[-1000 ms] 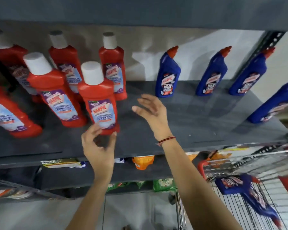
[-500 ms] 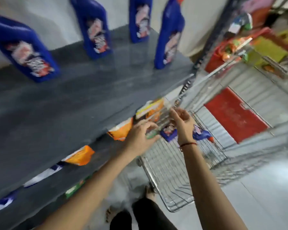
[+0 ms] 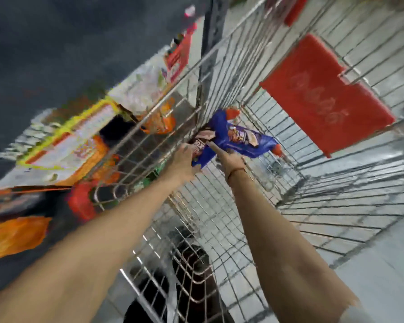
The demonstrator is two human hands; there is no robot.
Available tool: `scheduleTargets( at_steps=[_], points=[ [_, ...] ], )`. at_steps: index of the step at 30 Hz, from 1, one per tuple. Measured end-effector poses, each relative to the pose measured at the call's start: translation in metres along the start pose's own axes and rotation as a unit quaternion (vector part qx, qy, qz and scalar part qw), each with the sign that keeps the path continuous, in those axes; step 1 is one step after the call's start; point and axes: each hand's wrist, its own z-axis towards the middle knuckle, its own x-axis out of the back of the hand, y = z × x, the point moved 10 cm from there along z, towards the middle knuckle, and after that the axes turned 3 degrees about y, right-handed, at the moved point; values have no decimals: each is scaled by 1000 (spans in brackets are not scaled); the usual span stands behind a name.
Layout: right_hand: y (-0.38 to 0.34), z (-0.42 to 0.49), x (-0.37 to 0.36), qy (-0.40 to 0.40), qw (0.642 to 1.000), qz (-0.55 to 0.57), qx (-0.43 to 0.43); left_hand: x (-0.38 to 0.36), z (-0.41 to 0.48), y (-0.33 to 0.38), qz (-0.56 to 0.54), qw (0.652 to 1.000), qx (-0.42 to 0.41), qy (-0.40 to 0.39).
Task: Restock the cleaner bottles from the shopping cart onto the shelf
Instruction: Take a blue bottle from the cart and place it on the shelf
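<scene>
Two blue cleaner bottles with red caps lie in the wire shopping cart (image 3: 317, 220). One blue bottle (image 3: 219, 127) points its cap up; my left hand (image 3: 184, 159) is closed around its lower end. The other blue bottle (image 3: 250, 142) lies across the basket with its cap to the right. My right hand (image 3: 231, 159) rests against it, with one finger stretched between the two bottles; motion blur hides its grip. The dark grey shelf (image 3: 56, 43) fills the upper left.
A red plastic flap (image 3: 324, 96) hangs on the cart's far wall. Orange and yellow packets (image 3: 79, 145) sit on the lower shelf to the left, just outside the cart's wire side. A black upright post (image 3: 210, 31) stands behind the cart. My dark-clad legs (image 3: 191, 276) show below.
The view swung from the shelf of red and blue bottles down into the cart. Both hands left the shelf, reached into the basket and arrived at the blue bottles.
</scene>
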Motion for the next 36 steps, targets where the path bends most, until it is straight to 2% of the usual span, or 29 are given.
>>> scheduleTargets(
  at_steps=[3, 6, 9, 13, 18, 21, 24, 27, 29, 36],
  points=[
    [0, 21, -23, -21, 999, 42, -14, -16, 17, -21, -8, 999, 37, 29],
    [6, 28, -28, 1, 997, 72, -15, -20, 22, -33, -19, 997, 41, 56],
    [7, 21, -29, -13, 991, 135, -6, -17, 21, -36, -41, 997, 46, 45],
    [-4, -6, -17, -37, 988, 151, 17, -8, 10, -22, -95, 995, 24, 12],
    [-61, -73, 7, -84, 983, 129, 98, 47, -31, 12, -227, 973, 32, 33],
    [-97, -116, 23, -97, 975, 121, 162, 81, -56, 44, -298, 952, 0, 68],
    [-148, -183, 24, -137, 955, 120, 234, 148, -96, 76, -342, 931, -49, 121],
    [-200, -253, 6, -184, 920, 106, 331, 218, -139, 92, -362, 910, -95, 177],
    [-227, -296, -18, -206, 901, 86, 372, 267, -170, 90, -333, 907, -115, 230],
    [-271, -421, -151, -361, 805, 38, 470, 388, -263, 15, -270, 887, -75, 367]
  ],
)
